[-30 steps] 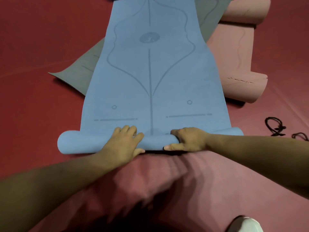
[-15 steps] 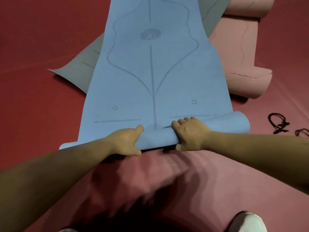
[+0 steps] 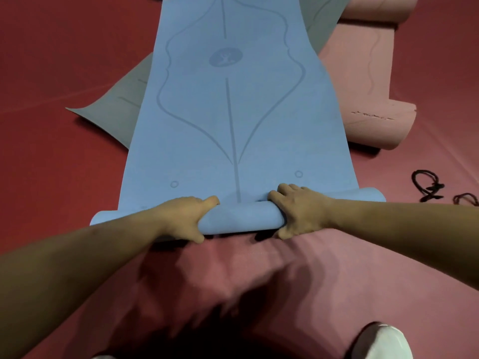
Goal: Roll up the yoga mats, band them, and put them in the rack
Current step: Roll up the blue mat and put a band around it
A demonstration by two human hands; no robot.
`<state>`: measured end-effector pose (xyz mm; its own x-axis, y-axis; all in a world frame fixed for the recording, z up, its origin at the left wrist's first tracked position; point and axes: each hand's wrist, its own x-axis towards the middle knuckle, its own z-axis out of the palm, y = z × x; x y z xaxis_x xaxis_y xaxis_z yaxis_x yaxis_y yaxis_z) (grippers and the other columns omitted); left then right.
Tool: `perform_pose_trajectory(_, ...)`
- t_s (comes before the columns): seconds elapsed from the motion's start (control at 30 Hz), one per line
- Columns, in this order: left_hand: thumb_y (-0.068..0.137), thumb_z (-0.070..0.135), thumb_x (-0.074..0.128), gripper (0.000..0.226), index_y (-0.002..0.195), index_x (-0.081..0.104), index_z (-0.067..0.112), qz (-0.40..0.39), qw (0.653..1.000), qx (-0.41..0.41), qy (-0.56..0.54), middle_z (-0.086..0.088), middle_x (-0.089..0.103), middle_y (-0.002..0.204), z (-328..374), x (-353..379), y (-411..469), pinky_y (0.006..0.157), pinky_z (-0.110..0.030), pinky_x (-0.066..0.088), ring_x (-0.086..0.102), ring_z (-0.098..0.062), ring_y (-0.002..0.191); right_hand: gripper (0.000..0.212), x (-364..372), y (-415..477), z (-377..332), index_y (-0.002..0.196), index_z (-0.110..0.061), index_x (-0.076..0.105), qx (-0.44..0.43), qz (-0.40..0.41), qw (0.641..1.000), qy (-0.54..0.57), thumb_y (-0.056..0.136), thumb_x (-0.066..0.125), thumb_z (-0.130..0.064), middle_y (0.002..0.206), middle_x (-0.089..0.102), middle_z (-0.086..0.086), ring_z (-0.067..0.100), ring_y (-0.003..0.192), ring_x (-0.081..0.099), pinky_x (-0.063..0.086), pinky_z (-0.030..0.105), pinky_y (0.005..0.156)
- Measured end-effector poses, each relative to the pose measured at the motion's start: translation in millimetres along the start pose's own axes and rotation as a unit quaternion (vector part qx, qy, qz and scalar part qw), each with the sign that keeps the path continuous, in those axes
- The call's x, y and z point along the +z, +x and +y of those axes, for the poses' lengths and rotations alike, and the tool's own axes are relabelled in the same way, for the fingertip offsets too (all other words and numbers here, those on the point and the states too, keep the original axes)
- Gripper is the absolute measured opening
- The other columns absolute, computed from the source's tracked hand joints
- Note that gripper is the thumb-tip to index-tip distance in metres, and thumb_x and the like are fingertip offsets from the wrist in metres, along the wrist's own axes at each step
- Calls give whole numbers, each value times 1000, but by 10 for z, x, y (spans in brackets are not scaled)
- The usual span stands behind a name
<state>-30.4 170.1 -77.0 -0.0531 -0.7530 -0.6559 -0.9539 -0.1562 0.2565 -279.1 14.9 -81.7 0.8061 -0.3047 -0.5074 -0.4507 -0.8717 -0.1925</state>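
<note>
Blue mat [image 3: 233, 125] runs off top; left hand [image 3: 181, 218] and right hand [image 3: 300, 211] grip it.

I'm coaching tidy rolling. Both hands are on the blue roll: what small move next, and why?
Probably roll it a turn forward: left hand and right hand grip the rolled end, and most of the blue mat lies flat ahead.

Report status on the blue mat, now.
Left grip, right grip both curled on blue mat rolled end. Mostly flat ahead. Grey mat beneath, pink mat right; nothing atop.
</note>
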Motion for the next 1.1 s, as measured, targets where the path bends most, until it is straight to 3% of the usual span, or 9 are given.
perform_pose_trajectory(0.07,71,30,74,67,125,36,26,-32,998,3,-57,-4,60,101,-9,-30,24,68,-31,49,58,-21,82,91,129,-51,-19,128,-19,45,-5,50,995,-85,64,49,-83,113,53,5,27,101,57,47,39,86)
perform_pose_trajectory(0.13,71,27,75,63,120,37,26,-60,992,14,-106,-3,60,103,4,23,30,73,-31,49,59,-21,87,74,167,-77,-32,122,-20,47,-12,65,997,-34,71,62,-71,108,59,4,27,96,62,47,35,79)
perform_pose_trajectory(0.27,70,26,74,58,110,32,26,-69,985,11,-161,-4,57,96,29,204,-8,69,-32,45,53,-18,78,49,35,-45,-3,99,-32,45,5,-42,996,78,67,76,-53,89,63,-6,18,81,61,53,32,74)
perform_pose_trajectory(0.43,67,57,65,93,146,33,21,159,973,47,161,1,48,120,4,343,-140,90,-40,44,52,-22,107,43,-68,45,19,98,-26,55,27,-77,982,169,67,80,-42,89,63,-10,13,85,61,52,29,75)
perform_pose_trajectory(0.57,37,66,86,125,140,45,8,257,938,26,231,-9,59,100,53,617,-177,75,-47,55,60,-28,81,39,-152,68,22,96,-29,57,18,-107,968,228,68,83,-38,92,63,-11,4,84,59,50,21,71)
perform_pose_trajectory(0.7,62,42,75,75,123,39,17,184,969,17,164,-4,55,93,158,442,-64,79,-44,51,59,-26,82,39,-117,40,-3,89,-36,43,18,-131,974,186,73,79,-41,90,55,-14,4,82,56,40,16,65)
perform_pose_trajectory(0.8,66,41,70,65,117,36,22,86,996,2,15,-5,58,101,98,192,42,74,-36,50,59,-27,90,73,-11,33,85,118,-20,48,-22,38,999,-6,66,61,-70,109,55,2,26,98,58,47,37,83)
perform_pose_trajectory(0.9,66,39,76,70,123,38,25,54,997,-24,-45,-4,60,104,40,38,52,68,-30,44,58,-23,89,94,188,21,0,128,-11,50,-62,178,970,-156,62,66,-76,102,59,10,31,83,58,48,43,73)
perform_pose_trajectory(1.1,71,34,78,71,124,33,20,-5,997,-40,-62,-3,56,102,55,-95,105,67,-28,37,53,-22,86,67,41,169,7,115,-23,46,-29,66,997,1,69,70,-67,101,63,2,28,89,62,49,37,75)
